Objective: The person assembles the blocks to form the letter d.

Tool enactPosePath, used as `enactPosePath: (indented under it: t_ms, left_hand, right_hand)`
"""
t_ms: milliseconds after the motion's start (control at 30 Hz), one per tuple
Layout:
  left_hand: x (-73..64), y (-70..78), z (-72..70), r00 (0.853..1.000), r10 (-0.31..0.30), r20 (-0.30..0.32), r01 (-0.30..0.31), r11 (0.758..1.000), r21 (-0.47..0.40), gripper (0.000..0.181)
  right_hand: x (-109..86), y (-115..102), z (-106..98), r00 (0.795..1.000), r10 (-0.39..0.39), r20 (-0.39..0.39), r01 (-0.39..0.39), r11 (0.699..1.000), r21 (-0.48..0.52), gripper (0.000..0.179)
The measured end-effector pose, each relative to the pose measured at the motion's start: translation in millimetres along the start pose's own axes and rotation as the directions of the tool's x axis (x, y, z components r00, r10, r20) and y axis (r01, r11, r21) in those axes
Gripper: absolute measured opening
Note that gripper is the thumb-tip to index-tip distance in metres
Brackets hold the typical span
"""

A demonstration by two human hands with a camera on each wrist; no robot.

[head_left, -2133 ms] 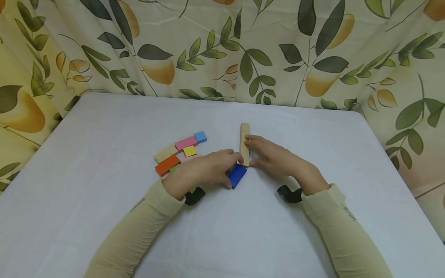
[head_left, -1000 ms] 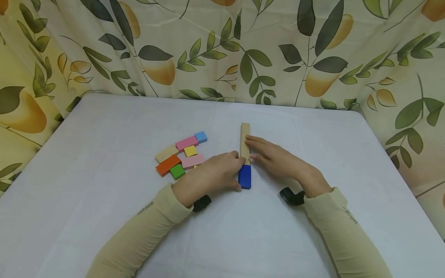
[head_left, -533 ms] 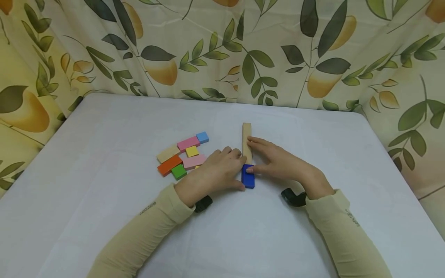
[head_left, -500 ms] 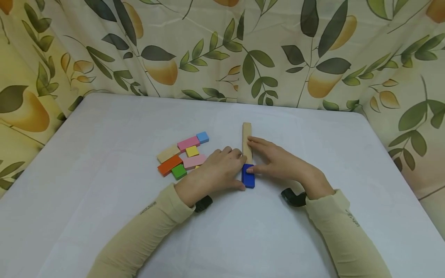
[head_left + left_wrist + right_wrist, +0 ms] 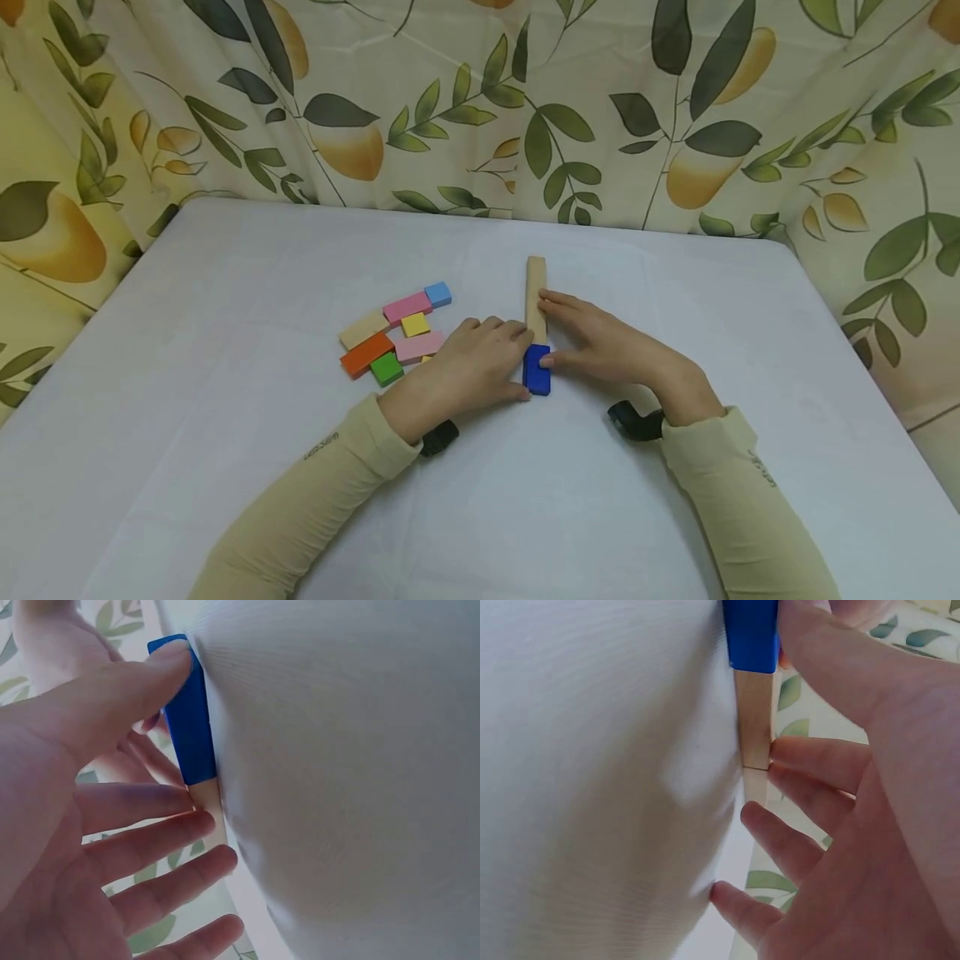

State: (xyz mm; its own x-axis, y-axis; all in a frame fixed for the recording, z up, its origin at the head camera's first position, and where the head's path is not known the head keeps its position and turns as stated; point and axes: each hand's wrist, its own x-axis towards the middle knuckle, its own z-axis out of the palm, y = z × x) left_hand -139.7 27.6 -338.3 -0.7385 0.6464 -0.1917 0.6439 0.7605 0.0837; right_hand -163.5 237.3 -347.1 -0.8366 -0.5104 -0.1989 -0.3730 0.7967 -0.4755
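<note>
Blue block [image 5: 536, 369] seemingly between both hands [image 5: 480, 363]

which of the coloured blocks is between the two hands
The dark blue block: it lies in line with the plain wooden blocks, with the left hand and right hand touching its sides. The other coloured blocks lie apart, left.

Loose blocks [image 5: 393, 333] left of row [image 5: 536, 325] — well apart.
</note>
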Motion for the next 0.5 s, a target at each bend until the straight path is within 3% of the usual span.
enactPosePath:
  t_ms: [233,500]
  left_hand:
    - [-0.8,-2.2,1.0,1.000,-0.002,-0.001,0.002,1.000,-0.028,0.084]
    - [1.9,-1.4,2.8,0.999,-0.008,-0.031,0.007,1.000,-0.019,0.080]
  right_hand:
    - [2.7,2.6,2.6,1.000,-0.028,-0.012,0.028,0.999,0.026,0.084]
    - [3.5,3.3,-0.2,1.000,-0.008,-0.010,0.008,1.000,0.018,0.083]
